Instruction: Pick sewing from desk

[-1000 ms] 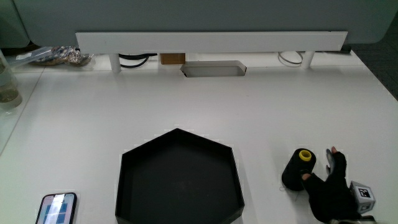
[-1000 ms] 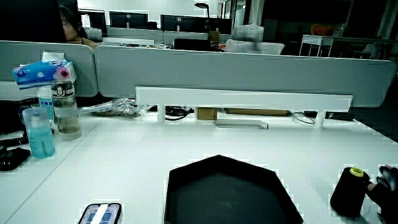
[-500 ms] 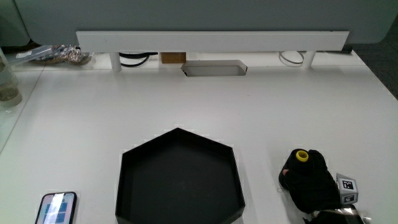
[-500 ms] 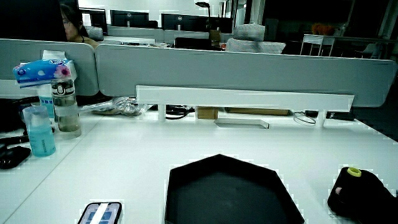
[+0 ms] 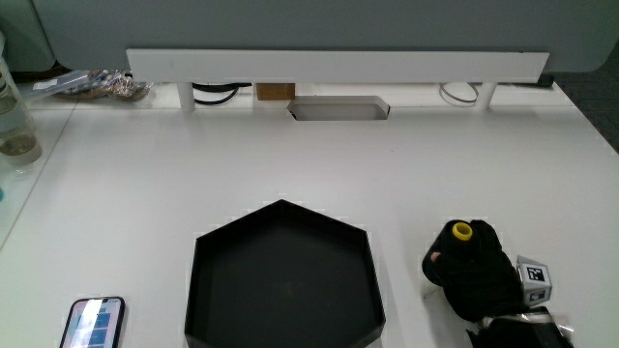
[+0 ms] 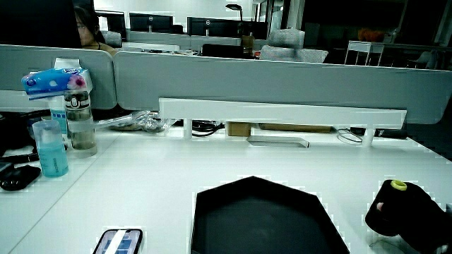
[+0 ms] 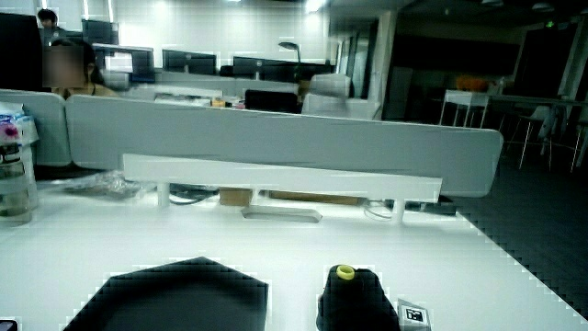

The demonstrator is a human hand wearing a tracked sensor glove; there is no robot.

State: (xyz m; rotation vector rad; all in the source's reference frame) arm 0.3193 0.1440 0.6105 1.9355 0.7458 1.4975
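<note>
The hand (image 5: pixel 484 285) has its grip wrapped around the black thread spool (image 5: pixel 455 253), the gloved fingers closed over its side so that glove and spool read almost as one dark mass. Only the spool's yellow core top (image 5: pixel 462 230) stands clear above the fingers, which tells me the spool is upright, its long axis running straight up from the tabletop (image 5: pixel 290 164). In a side view the same yellow cap (image 6: pixel 399 185) sits at the top of the dark bundle, and the other angle shows it too (image 7: pixel 344 272), with the patterned cube (image 5: pixel 534 280) on the back of the hand on the side nearer the person. I cannot tell whether the spool's base is touching the tabletop or just off it.

So the thing to be picked is already inside the grip, not beside it; the move that follows, as I judge it, is a plain lift along that upright axis, with nothing to reorient.

Just beside the spool lies the black hexagonal tray (image 5: pixel 283 275), near but apart from it, low-walled, so a straight rise should clear it. A phone (image 5: pixel 93 321) lies at the tabletop's edge near the person, well apart with the tray between it and the spool. The white surface around the hand is bare and flat. Farther from the person runs the low white shelf (image 5: pixel 338 66) against the partition, and a bottle (image 6: pixel 80 120) stands well off from the hand.
</note>
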